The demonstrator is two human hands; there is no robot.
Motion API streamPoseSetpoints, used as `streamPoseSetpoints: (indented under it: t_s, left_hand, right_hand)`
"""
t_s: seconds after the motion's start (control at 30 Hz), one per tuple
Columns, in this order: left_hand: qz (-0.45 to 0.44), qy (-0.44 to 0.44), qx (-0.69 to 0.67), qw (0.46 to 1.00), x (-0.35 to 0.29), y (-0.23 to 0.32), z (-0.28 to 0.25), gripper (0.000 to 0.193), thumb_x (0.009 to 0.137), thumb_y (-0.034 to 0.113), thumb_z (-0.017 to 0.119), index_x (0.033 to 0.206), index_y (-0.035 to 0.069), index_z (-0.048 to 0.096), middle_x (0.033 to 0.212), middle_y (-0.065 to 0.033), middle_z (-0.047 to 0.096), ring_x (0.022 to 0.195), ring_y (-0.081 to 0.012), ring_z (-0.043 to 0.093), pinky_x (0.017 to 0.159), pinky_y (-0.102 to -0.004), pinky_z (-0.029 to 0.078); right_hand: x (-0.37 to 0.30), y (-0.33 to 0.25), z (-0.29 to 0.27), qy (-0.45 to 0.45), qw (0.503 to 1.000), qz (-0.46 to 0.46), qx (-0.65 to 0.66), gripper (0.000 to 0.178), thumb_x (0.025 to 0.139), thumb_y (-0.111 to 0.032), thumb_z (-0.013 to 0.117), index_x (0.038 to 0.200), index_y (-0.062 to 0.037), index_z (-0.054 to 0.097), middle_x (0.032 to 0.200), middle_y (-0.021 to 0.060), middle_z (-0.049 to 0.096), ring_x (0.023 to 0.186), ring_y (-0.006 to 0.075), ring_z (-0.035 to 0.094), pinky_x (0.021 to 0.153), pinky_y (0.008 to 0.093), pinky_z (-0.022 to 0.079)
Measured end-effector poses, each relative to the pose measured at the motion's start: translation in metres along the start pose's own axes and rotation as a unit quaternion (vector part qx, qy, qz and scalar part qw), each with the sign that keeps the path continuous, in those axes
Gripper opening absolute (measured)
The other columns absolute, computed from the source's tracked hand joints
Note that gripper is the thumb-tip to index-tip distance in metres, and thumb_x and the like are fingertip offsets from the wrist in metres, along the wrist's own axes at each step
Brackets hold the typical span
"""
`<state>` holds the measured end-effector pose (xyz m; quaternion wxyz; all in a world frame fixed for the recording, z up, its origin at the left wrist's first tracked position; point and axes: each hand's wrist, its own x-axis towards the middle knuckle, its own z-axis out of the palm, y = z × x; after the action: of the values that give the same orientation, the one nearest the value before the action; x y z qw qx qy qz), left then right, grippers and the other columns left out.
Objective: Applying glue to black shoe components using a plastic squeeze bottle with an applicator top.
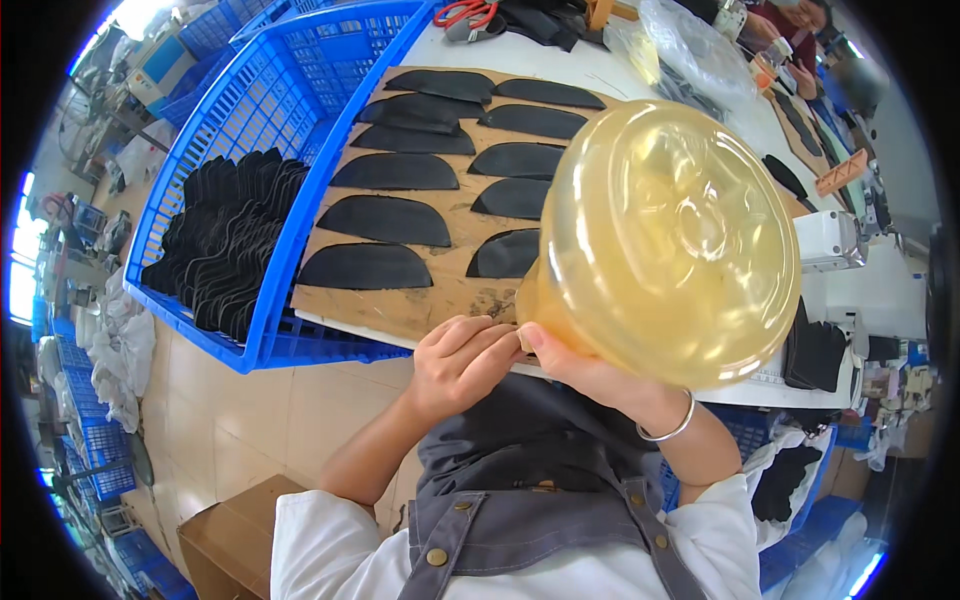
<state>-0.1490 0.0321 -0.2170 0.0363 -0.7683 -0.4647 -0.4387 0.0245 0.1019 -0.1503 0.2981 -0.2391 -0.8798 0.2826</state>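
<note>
My right hand (585, 370) grips a large translucent yellowish plastic bottle (690, 240), tipped so its round base faces up. The bottle's body hides its neck and most of my right fingers. Close beside it, my left hand (460, 365) is closed, fingers curled at the near edge of a brown board (375, 305); what it holds, if anything, is hidden. On the board lie black half-moon pieces (385, 220) in two columns, two of them overlapping near the far left. The nearest right-hand piece (503, 254) lies just left of the bottle, which covers the board's right part.
A blue plastic crate (265, 300) at the left holds many stacked black pieces (230, 240). Red-handled scissors (468, 15) and clear plastic bags (690, 55) lie at the far side. Another person (790, 30) sits far right. A cardboard box (235, 540) stands on the floor.
</note>
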Motion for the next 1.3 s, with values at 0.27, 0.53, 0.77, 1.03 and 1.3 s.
streamPoseSetpoints:
  t_s: [0.27,0.53,0.77,1.03,1.3]
  left_hand:
    - [0.024,0.037,0.027,0.999,0.011,0.002,-0.002,0.027,0.062,0.009,0.076,0.084,0.006,0.062,0.082,-0.0045,0.066,0.076,-0.0211,0.060,0.065,-0.0323,0.047]
    - [0.013,0.048,0.026,0.998,0.011,0.004,-0.004,0.026,0.062,0.010,0.077,0.084,0.007,0.063,0.082,-0.0026,0.066,0.076,-0.0203,0.060,0.065,-0.0306,0.046]
    - [0.024,0.052,0.023,0.998,0.013,0.003,0.000,0.028,0.065,0.009,0.075,0.089,0.008,0.062,0.084,-0.0004,0.065,0.077,-0.0173,0.059,0.064,-0.0296,0.045]
    - [0.024,0.050,0.050,0.997,0.017,0.010,-0.008,0.024,0.068,0.010,0.075,0.088,0.008,0.062,0.082,-0.0023,0.065,0.076,-0.0194,0.060,0.065,-0.0311,0.044]
    - [-0.040,0.046,0.006,0.998,0.026,0.020,-0.011,0.028,0.065,0.014,0.078,0.082,0.008,0.056,0.091,-0.0058,0.062,0.078,-0.0227,0.059,0.066,-0.0334,0.045]
  right_hand:
    - [-0.015,-0.012,-0.046,0.100,0.991,0.080,-0.029,0.050,0.073,-0.001,0.067,0.118,0.0026,0.047,0.115,0.0137,0.054,0.102,0.0208,0.055,0.089,0.0341,0.045]
    - [-0.045,-0.022,-0.082,0.282,0.955,0.087,0.008,0.061,0.076,-0.017,0.066,0.126,0.0032,0.038,0.112,0.0201,0.054,0.102,0.0252,0.054,0.088,0.0360,0.045]
    - [0.004,-0.036,-0.023,0.173,0.969,0.064,0.167,0.052,0.076,-0.018,0.069,0.119,0.0006,0.045,0.109,0.0156,0.056,0.098,0.0222,0.055,0.083,0.0337,0.046]
    - [-0.046,-0.006,-0.032,0.108,0.993,0.036,-0.010,0.039,0.077,-0.017,0.069,0.112,-0.0065,0.055,0.110,0.0070,0.059,0.095,0.0176,0.058,0.085,0.0295,0.046]
    - [-0.097,0.007,-0.086,0.505,0.847,0.097,0.137,0.068,0.086,-0.055,0.045,0.133,-0.0066,0.033,0.128,0.0144,0.046,0.120,0.0284,0.044,0.102,0.0467,0.035]
